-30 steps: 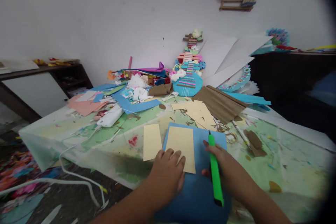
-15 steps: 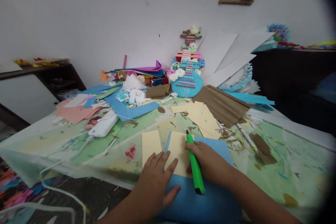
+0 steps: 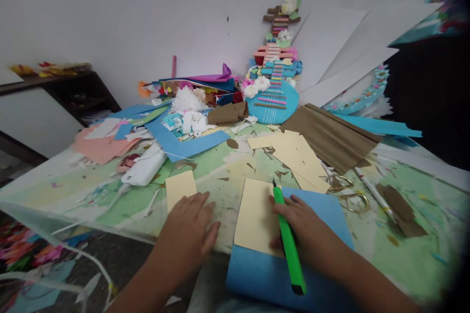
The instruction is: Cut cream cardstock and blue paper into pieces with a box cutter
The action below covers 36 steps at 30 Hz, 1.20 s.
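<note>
My left hand (image 3: 189, 227) lies with fingers spread over the lower part of a small cream paper piece (image 3: 180, 187) on the left. A larger cream sheet (image 3: 255, 217) rests on blue paper (image 3: 271, 274) at the table's front edge. My right hand (image 3: 304, 225) is wrapped round a green cutter or pen (image 3: 290, 247), whose dark tip points away from me above the cream sheet. The fingers of that hand also rest near the sheet's right side.
Gold-handled scissors (image 3: 352, 200), a white stick (image 3: 372, 193) and brown paper (image 3: 330, 137) lie to the right. Cut cream paper (image 3: 299, 156) lies beyond. A white device with a cable (image 3: 145, 168) sits left. A blue paper guitar (image 3: 273, 102) leans on the wall.
My left hand has moved left with the small cream piece, away from the larger sheet. The right hand still holds the green tool. The camera view has shifted.
</note>
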Available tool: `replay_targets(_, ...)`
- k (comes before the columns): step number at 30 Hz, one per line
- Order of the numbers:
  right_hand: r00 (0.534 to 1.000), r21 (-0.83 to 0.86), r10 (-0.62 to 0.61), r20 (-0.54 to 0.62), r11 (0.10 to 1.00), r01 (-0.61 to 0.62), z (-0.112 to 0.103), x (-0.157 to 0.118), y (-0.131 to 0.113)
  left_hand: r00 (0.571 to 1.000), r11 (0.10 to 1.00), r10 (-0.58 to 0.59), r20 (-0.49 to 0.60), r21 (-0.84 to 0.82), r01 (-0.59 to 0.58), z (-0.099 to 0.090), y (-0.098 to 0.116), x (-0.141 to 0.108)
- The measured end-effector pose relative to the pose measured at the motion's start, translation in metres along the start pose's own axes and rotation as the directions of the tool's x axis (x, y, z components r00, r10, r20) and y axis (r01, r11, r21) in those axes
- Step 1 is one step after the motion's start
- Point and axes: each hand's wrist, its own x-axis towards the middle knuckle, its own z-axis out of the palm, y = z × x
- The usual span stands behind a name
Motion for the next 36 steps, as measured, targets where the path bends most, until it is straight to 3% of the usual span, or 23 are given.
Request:
replay_targets(5, 1.000, 0.004, 0.015, -0.012, 1.000, -0.015, 0.001, -0.001, -0.001, 0.988, 0.979, 0.116, 0.105, -0.178, -0.096, 0.000, 0.044, 0.026)
replay_targets(8, 1.000, -0.001, 0.021, -0.011, 1.000, -0.021, 0.002, -0.001, -0.001, 0.967, 0.974, 0.149, 0.205, -0.197, -0.108, 0.006, 0.055, 0.040)
replay_targets(26, 0.998, -0.017, 0.005, -0.063, 1.000, -0.006, 0.007, 0.000, 0.003, 0.945, 0.961, 0.174, 0.276, -0.257, -0.101, 0.015, 0.056, 0.054)
replay_targets(36, 0.999, 0.028, 0.028, -0.021, 0.999, -0.027, 0.002, 0.001, 0.000, 0.938, 0.962, 0.194, 0.287, -0.243, -0.125, 0.011, 0.056, 0.060)
